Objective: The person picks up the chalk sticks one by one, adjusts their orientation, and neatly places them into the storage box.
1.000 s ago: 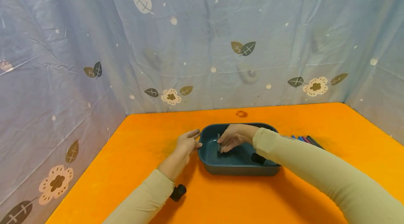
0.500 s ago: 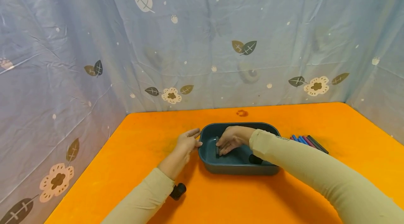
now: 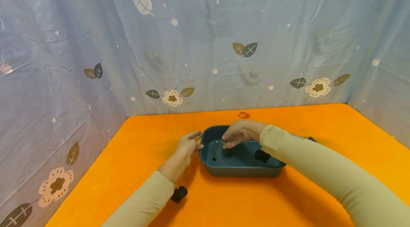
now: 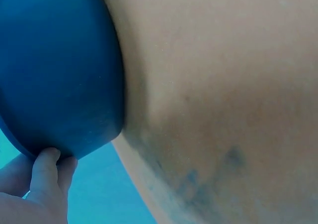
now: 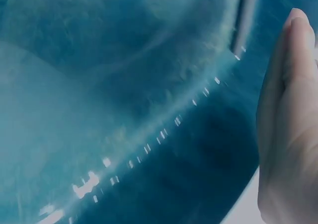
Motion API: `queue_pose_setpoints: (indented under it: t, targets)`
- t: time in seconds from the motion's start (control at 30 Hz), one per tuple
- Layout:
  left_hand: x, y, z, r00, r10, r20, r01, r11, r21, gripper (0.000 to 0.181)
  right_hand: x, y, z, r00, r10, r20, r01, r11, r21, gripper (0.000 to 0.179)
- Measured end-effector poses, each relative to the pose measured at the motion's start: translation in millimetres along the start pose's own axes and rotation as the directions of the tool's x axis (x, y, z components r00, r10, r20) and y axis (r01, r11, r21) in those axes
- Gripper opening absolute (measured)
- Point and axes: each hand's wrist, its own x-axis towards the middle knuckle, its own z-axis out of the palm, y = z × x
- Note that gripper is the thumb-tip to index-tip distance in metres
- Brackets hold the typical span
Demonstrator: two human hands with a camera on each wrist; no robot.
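A blue-grey plastic basin [image 3: 243,172] stands on the orange table. At its left end my left hand [image 3: 187,148] touches the rim with straight fingers; in the left wrist view, the fingertips [image 4: 47,167] lie against the basin's outer wall. A slim dark pen [image 3: 214,151] lies on the basin floor near the left end, also visible as a dark stick [image 5: 245,23] in the right wrist view. Just right of the pen and above the floor hovers my right hand [image 3: 240,133], its fingers extended together and holding nothing.
Beyond the basin's right end, the right sleeve [image 3: 298,148] covers most of a group of pens; one dark pen tip [image 3: 313,139] shows. A patterned curtain [image 3: 205,49] closes off the back and sides of the orange table [image 3: 153,131].
My right hand has let go of the dark pen on the basin floor and lifted slightly away from it. The left hand stays at the rim.
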Motion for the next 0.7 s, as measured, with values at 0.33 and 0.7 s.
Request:
queue_pose_setpoints:
  t: [0.33, 0.7]
  targets:
    - [-1.6, -2.4, -1.0, 1.000, 0.015, 0.011, -0.015, 1.000, 0.002, 0.057, -31.4, -7, -27, 0.996, -0.081, -0.036, 0.083, 0.996, 0.034, 0.049]
    - [-1.3, -1.6, 0.5, 1.000, 0.018, 0.016, -0.018, 1.000, 0.000, 0.055, -69.3, 0, -58, 0.992, -0.122, -0.016, 0.123, 0.991, 0.052, 0.051]
